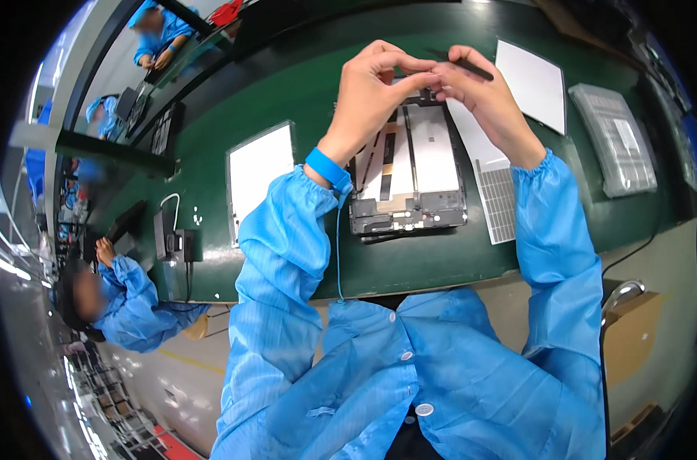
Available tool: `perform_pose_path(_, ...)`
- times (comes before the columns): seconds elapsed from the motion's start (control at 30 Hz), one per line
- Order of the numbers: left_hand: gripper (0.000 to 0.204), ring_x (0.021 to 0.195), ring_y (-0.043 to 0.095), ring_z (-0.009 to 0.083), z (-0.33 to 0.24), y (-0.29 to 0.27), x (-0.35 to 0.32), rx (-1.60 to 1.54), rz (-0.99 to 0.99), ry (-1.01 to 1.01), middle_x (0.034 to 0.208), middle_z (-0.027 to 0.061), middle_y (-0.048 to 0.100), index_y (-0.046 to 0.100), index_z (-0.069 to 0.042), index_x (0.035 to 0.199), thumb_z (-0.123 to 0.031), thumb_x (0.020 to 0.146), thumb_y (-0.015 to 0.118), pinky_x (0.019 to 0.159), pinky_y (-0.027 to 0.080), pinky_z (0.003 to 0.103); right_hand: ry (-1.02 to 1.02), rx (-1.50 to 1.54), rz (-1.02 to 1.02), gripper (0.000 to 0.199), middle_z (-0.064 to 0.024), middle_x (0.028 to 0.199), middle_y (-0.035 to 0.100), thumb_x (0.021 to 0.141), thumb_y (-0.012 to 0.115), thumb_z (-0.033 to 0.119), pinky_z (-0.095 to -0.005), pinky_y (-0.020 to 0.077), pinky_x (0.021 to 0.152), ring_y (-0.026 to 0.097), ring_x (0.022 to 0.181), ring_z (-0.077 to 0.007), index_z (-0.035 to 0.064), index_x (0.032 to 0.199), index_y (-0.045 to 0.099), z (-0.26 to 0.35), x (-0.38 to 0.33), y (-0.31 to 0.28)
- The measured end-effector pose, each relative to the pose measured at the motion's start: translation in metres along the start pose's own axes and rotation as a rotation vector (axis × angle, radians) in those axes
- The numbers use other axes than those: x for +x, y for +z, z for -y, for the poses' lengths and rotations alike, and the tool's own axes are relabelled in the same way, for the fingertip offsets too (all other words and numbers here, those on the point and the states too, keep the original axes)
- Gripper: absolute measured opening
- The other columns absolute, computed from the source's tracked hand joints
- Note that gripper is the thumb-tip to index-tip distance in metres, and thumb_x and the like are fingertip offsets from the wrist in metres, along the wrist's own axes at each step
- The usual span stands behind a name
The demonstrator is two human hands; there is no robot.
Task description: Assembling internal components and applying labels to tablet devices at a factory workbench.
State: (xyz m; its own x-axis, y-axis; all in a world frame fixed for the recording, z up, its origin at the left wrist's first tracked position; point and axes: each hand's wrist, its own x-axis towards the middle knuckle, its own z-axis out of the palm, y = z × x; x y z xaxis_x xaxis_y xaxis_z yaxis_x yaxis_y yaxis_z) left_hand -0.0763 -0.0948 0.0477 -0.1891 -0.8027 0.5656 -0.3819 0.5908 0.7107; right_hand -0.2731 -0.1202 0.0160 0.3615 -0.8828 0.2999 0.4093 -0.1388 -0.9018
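Note:
My left hand point(371, 96), with a blue wrist strap point(328, 169) on its wrist, is closed in a pinch. Its thumb and forefinger meet the fingertips of my right hand point(490, 103) above an opened tablet point(436, 153). A slim dark tool point(471, 69) is held in my right hand; its exact kind cannot be made out. Anything between the touching fingertips is too small to tell. White battery panels, dark strips and a circuit board along the near edge show inside the tablet. My hands partly hide its far end.
Right of the tablet lies a white sheet with a grid of labels point(495, 203). Beyond are a white panel point(532, 86) and a clear plastic tray point(615, 142). Another white panel point(262, 172) and a small black box point(181, 245) with cables lie left. A co-worker point(137, 303) sits at the left.

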Motion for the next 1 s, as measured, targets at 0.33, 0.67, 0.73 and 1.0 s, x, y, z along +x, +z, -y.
perform_pose_path(0.33,0.014,0.058,0.047,0.0097,0.007,-0.003,0.003,0.491,0.024,0.195,0.083,0.0012,0.062,0.078,-0.007,0.092,-0.018,0.082,0.08,0.052,0.038,0.027,-0.272,-0.605,-0.165,0.034,-0.006,0.103,0.069,0.092,0.073,0.018,-0.0246,0.0513,0.074,0.064,0.088,-0.0104,0.0072,0.114,0.049,-0.026,0.003,-0.014)
perform_pose_path(0.67,0.021,0.066,0.06,0.0182,0.028,-0.032,-0.005,0.429,0.093,0.055,0.085,0.0043,0.066,0.078,-0.008,0.086,-0.029,0.081,0.079,0.061,0.049,0.031,-0.177,-0.774,-0.132,0.051,-0.0047,0.101,0.062,0.085,0.08,0.016,-0.0236,0.0515,0.072,0.059,0.082,-0.0079,0.0045,0.122,0.047,-0.063,0.017,-0.041)
perform_pose_path(0.73,0.025,0.069,0.063,0.0205,0.032,-0.025,-0.003,0.324,0.153,0.015,0.087,0.0069,0.068,0.078,-0.007,0.087,-0.032,0.081,0.079,0.063,0.051,0.032,-0.13,-0.798,-0.085,0.044,-0.0051,0.101,0.065,0.089,0.075,0.014,-0.025,0.0527,0.076,0.063,0.091,-0.0093,0.0039,0.122,0.049,-0.053,0.017,-0.045)
perform_pose_path(1.0,0.024,0.074,0.062,0.0192,0.042,-0.005,0.004,0.331,0.251,0.018,0.088,0.0062,0.066,0.078,-0.007,0.087,-0.031,0.082,0.077,0.068,0.052,0.034,-0.155,-0.731,-0.02,0.034,-0.0051,0.099,0.065,0.093,0.069,0.01,-0.0263,0.0544,0.083,0.063,0.094,-0.0116,0.0039,0.122,0.052,-0.048,0.015,-0.044)
